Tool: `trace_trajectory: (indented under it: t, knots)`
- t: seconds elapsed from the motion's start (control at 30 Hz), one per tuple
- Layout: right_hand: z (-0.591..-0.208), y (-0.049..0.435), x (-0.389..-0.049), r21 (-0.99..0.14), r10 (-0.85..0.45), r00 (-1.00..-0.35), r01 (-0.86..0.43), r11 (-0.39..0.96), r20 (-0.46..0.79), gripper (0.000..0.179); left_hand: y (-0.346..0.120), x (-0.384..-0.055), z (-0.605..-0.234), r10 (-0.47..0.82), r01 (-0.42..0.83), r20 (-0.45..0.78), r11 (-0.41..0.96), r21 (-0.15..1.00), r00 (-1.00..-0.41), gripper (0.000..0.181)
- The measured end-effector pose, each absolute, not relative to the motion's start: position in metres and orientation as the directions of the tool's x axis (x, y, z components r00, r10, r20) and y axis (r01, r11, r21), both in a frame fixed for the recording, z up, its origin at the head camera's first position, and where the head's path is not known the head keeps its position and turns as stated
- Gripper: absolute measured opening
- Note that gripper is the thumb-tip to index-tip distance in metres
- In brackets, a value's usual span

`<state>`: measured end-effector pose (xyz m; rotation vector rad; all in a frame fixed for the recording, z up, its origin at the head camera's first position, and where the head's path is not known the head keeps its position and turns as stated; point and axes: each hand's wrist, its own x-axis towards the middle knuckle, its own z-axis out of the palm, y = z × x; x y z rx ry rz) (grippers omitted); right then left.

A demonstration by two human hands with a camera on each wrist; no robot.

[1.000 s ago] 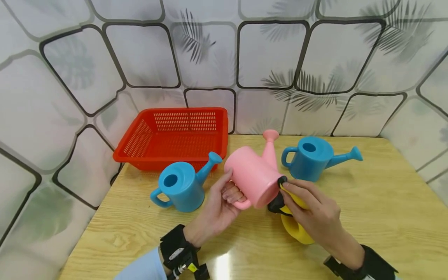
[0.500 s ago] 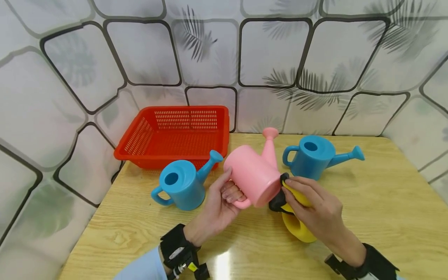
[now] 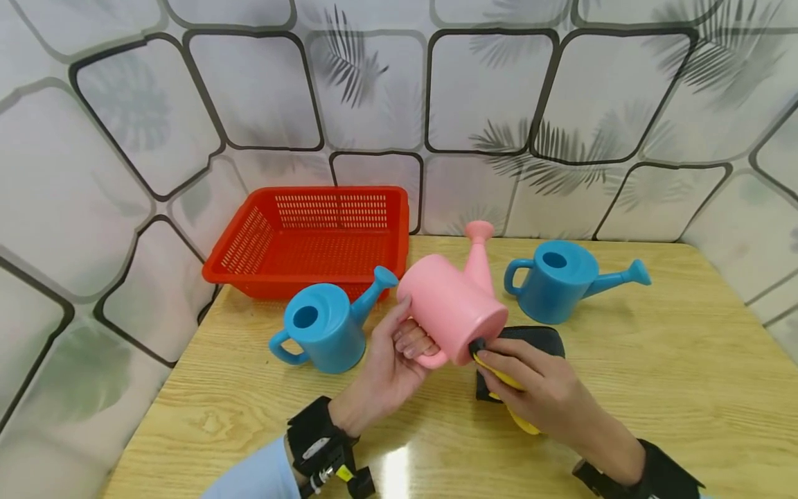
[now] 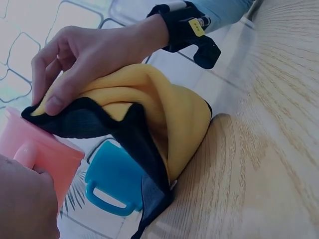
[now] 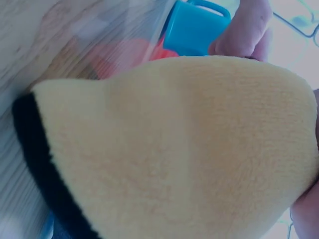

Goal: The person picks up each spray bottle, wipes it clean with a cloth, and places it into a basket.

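Observation:
A pink watering can [image 3: 445, 301] is tilted in the air, spout up and base toward the right front. My left hand [image 3: 395, 357] grips it by the handle, thumb along its side. In my right hand [image 3: 542, 391] a yellow cleaning cloth with a dark grey side and black edging [image 4: 184, 114] is pinched, its bunched corner against the can's base. The rest of the cloth hangs in folds toward the table and fills most of the right wrist view. One blue watering can [image 3: 324, 329] stands left of my left hand, another blue watering can [image 3: 555, 281] behind my right.
A red plastic basket [image 3: 305, 281] with slotted walls stands at the back left of the wooden table [image 3: 673, 388]. A patterned cloth-like wall covering [image 3: 486, 90] rises behind the table and along both sides.
My right hand has moved slightly left with the cloth, from the edge of the can's base onto the base itself. More of the cloth's dark side shows. The pink can has shifted slightly.

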<state>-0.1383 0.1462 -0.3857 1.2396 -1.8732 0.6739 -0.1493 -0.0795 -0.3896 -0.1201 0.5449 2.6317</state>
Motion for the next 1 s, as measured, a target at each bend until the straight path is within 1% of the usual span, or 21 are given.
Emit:
trace_trajectory:
  t: [0.1, 0.2, 0.5, 0.73, 0.83, 1.0]
  knots:
    - [-0.3864, 0.1438, -0.134, -0.006, -0.576, -0.2, -0.947, 0.321, 0.792, 0.027, -0.0787, -0.1492, -0.3894, 0.413, -0.444, -0.162, -0.819, 0.364, -0.896, 0.053]
    - [-0.3874, 0.1409, -0.1324, 0.013, -0.593, -0.164, -0.959, 0.283, 0.789, 0.024, -0.0784, -0.1487, -0.3888, 0.413, -0.444, -0.165, -0.819, 0.363, -0.896, 0.053]
    - [-0.3889, 0.1386, -0.1311, 0.036, -0.59, -0.147, -0.957, 0.287, 0.794, 0.026, -0.0788, -0.1477, -0.3893, 0.419, -0.45, -0.167, -0.816, 0.363, -0.893, 0.054]
    - [-0.3914, 0.1394, -0.1303, 0.022, -0.581, -0.162, -0.955, 0.297, 0.797, 0.026, -0.0791, -0.1474, -0.3898, 0.424, -0.453, -0.162, -0.819, 0.353, -0.891, 0.054]
    - [-0.3907, 0.1412, -0.1305, 0.005, -0.582, -0.186, -0.951, 0.311, 0.792, 0.026, -0.0793, -0.1478, -0.3897, 0.427, -0.455, -0.157, -0.821, 0.346, -0.89, 0.054]
    - [-0.3884, 0.1468, -0.134, -0.032, -0.551, -0.244, -0.93, 0.365, 0.798, 0.03, -0.0801, -0.1477, -0.3893, 0.42, -0.451, -0.167, -0.827, 0.336, -0.892, 0.053]
